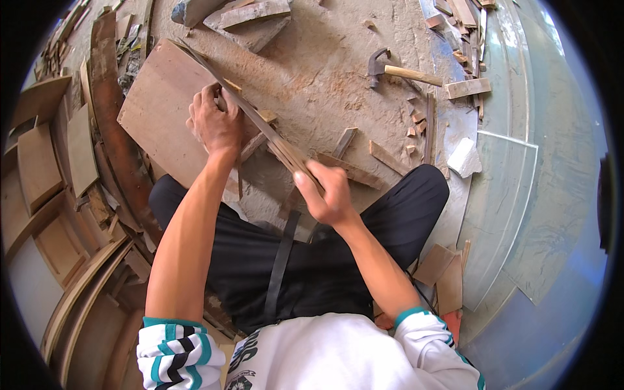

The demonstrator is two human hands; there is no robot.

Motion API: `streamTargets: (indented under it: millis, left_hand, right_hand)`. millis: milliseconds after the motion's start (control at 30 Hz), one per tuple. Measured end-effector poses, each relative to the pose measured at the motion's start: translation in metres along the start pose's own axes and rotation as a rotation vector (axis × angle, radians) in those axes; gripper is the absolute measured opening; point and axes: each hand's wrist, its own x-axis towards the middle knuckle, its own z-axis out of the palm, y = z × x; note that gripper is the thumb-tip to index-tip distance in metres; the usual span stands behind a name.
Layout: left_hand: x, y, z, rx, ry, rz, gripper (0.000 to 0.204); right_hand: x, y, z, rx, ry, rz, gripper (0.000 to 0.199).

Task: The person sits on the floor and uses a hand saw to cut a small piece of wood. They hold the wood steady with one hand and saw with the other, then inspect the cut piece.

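A flat brown wooden board (159, 107) lies tilted in front of me, toward the left. Along its right edge runs a long thin wooden strip (257, 120), slanting from the far left down to my lap. My right hand (327, 192) is wrapped around the near end of the strip, slightly blurred. On the board, close beside the strip, rests my left hand (218, 120) with its fingers curled in; whatever they pinch is hidden. Short wood pieces (257, 144) show under the strip.
A claw hammer (406, 73) with a wooden handle lies on the dusty floor ahead right. Glass sheets (500, 195) cover the right side, with wood scraps (468, 88) along them. Wooden panels (42, 166) are heaped at left. Stone blocks (253, 29) sit at the far side.
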Motion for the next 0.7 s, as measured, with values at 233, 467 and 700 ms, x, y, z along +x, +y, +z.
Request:
streamTargets:
  millis: [233,467,700]
  left_hand:
    - [0.001,0.004,-0.001,0.027,0.003,0.030,0.023]
    - [0.001,0.003,-0.002,0.056,0.018,0.031,0.023]
    - [0.002,0.010,0.000,0.089,-0.066,-0.001,0.028]
  right_hand:
    - [0.015,-0.001,0.010,0.054,0.026,0.032,0.032]
    - [-0.009,0.005,-0.005,0.008,-0.004,0.035,0.028]
    - [0.024,-0.005,0.010,-0.011,-0.006,0.053,0.033]
